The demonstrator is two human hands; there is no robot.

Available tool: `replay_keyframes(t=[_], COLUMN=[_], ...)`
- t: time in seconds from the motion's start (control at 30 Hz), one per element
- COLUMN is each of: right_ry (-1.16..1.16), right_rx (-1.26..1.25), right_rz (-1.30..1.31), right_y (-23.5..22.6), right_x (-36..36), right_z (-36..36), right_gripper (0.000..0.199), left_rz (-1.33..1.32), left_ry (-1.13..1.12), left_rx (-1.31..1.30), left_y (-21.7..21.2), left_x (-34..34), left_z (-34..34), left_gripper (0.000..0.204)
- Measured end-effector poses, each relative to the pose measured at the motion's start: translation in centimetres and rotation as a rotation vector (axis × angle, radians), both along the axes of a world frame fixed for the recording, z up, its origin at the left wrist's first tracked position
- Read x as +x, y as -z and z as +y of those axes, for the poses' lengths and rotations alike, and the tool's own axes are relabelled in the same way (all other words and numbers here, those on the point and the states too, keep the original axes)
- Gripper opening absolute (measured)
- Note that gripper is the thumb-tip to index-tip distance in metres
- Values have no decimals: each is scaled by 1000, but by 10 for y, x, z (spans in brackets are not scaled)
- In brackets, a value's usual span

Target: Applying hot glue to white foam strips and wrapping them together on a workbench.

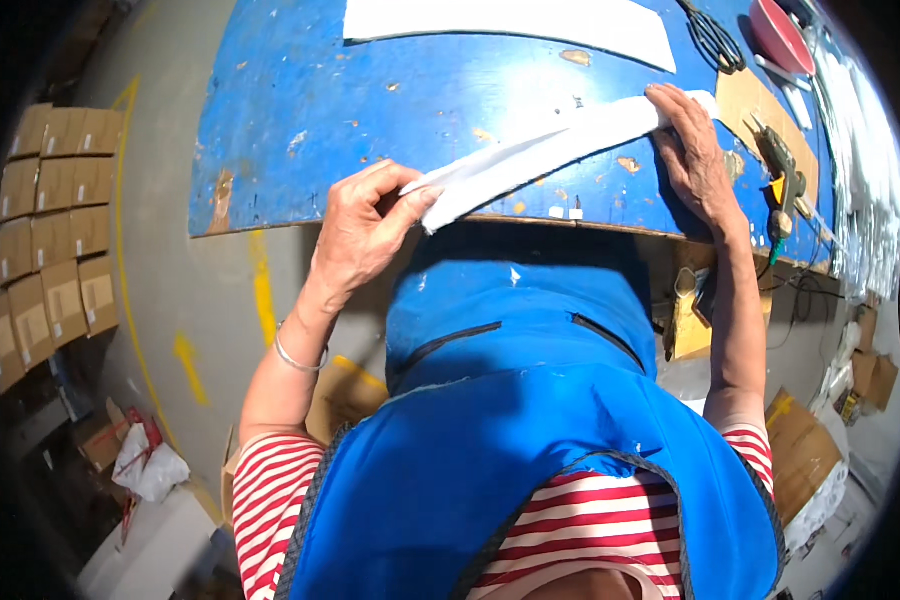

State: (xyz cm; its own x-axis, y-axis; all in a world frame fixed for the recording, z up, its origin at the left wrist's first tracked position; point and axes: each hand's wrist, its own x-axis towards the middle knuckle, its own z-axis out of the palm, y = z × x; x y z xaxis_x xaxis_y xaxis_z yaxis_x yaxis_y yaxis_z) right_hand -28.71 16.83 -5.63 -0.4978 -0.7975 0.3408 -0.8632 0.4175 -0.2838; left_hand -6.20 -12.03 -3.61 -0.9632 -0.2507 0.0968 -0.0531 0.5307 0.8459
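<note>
Keep the long, folded strip of thin white sheet material (540, 160) taut, edges aligned. The left hand (365, 222) pinches its lower-left end; the right hand (698, 160) lies over its upper-right end, grip indeterminable. Strip location: frame centre, at the chipped, blue-painted bench's (300, 120) near edge. Long axis: lower left to upper right.

The strip (530, 162) is white, the table (300, 110) and apron (420, 450) blue, the shirt (590, 520) red-and-white striped

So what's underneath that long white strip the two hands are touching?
The blue tabletop, worn in patches, shows along both sides of the white strip. Whatever lies directly beneath the strip or the right hand is covered.
</note>
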Motion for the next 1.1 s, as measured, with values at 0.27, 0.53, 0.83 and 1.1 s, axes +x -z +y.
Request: replay_keyframes(t=[0.27,0.53,0.83,1.1], right_ry=[-17,19,21,40], right_rx=[-72,-34,-57,-16], right_rz=[-32,-37,-167,-109], right_y=[3,-4,1,0], right_x=[-4,-4,-5,0], right_z=[6,3,6,2], right_gripper=[51,49,47,47], left_rz=[-23,131,256,381], left_ry=[-5,-8,147,187], left_rx=[-93,-42,-367,-526], left_y=[-5,1,9,13], left_x=[-3,0,7,14], left_z=[3,9,0,-6], left_gripper=[11,20,26,32])
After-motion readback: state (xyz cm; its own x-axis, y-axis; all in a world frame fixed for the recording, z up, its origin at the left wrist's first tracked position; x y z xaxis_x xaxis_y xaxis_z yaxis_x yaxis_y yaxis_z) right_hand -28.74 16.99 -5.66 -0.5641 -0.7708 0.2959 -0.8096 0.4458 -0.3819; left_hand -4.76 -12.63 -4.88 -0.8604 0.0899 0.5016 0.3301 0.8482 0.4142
